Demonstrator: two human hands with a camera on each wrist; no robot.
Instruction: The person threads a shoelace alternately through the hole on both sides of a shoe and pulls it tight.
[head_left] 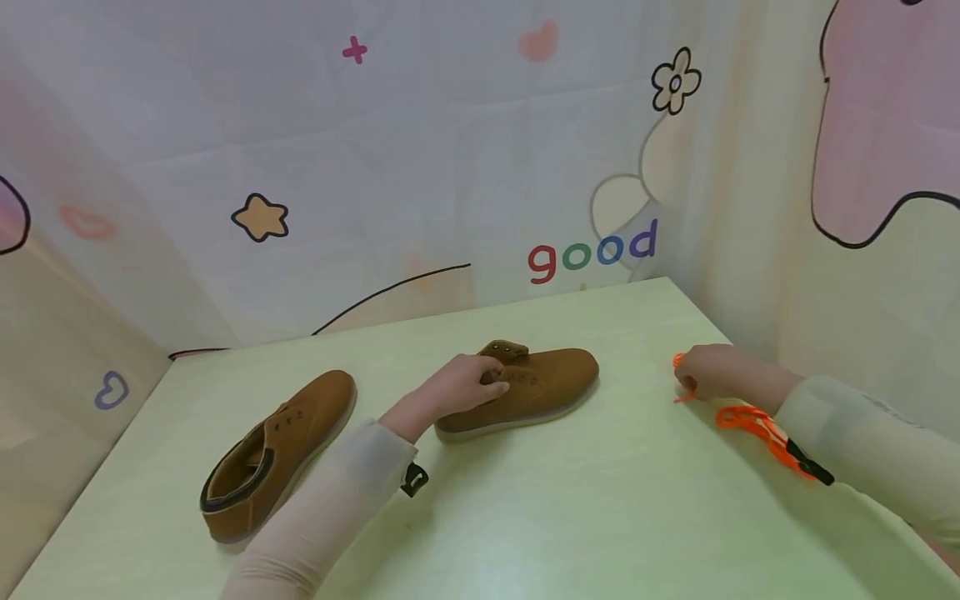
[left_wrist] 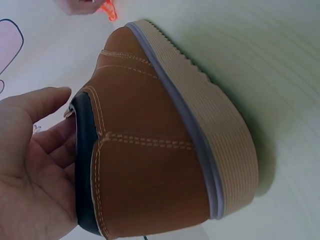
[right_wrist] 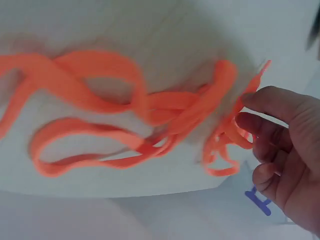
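A brown shoe [head_left: 558, 379] with a dark collar lies on the table, its eyelets unlaced and its tongue [head_left: 506, 349] raised. My left hand [head_left: 468, 383] rests at the shoe's opening. In the left wrist view, the thumb [left_wrist: 52, 100] reaches along the dark collar [left_wrist: 86, 150], while the fingers pass partly out of sight behind it. Over at the right, my right hand [head_left: 708, 372] pinches an orange shoelace [right_wrist: 237, 112] between thumb and forefinger. More loops of orange lace [head_left: 750, 419] spread beneath the right wrist.
A second brown shoe [head_left: 266, 458] stands on the left part of the pale table [head_left: 525, 517], toe pointing away. Behind the table hangs a printed cloth [head_left: 420, 150], and another cloth wall [head_left: 862, 308] closes the right side.
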